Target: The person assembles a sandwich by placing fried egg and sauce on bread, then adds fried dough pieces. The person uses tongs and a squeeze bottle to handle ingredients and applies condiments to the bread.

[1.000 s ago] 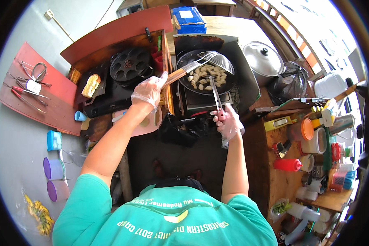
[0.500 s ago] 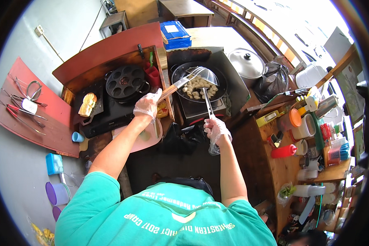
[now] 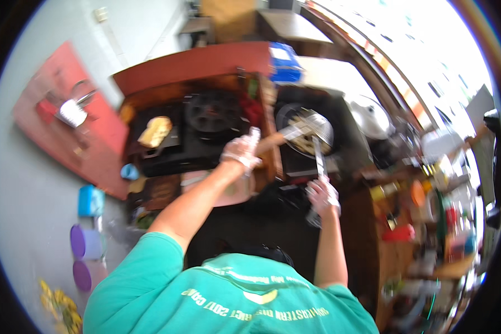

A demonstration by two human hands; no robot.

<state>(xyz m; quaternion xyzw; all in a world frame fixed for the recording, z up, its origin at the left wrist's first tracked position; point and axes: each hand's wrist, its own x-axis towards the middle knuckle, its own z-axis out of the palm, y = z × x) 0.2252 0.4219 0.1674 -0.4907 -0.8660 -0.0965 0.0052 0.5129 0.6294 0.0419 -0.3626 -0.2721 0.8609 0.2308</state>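
My left hand (image 3: 242,152), in a clear plastic glove, is closed round the wooden handle (image 3: 269,143) of a wire skimmer (image 3: 324,130). The skimmer's mesh head sits over the right side of a dark wok (image 3: 280,116). My right hand (image 3: 322,196), gloved too, grips the metal handle (image 3: 319,159) of a long utensil whose far end reaches into the wok beside the skimmer. Pale food pieces (image 3: 302,145) lie in the wok, partly hidden under the mesh. Motion blur smears the wok area, and I cannot make out the shape of the right utensil's working end.
Left of the wok, a dark round-hollowed pan (image 3: 212,113) and bread (image 3: 155,132) on a flat plate occupy the stove. A silver lid (image 3: 368,116) lies to the right. A pink board (image 3: 234,192) is below my left hand. Shelves with a red bottle (image 3: 399,232) stand at right.
The whole view has swung, so the scene sits farther right and lower, and is blurred. The skimmer head has shifted right over the wok. Both hands keep their holds.
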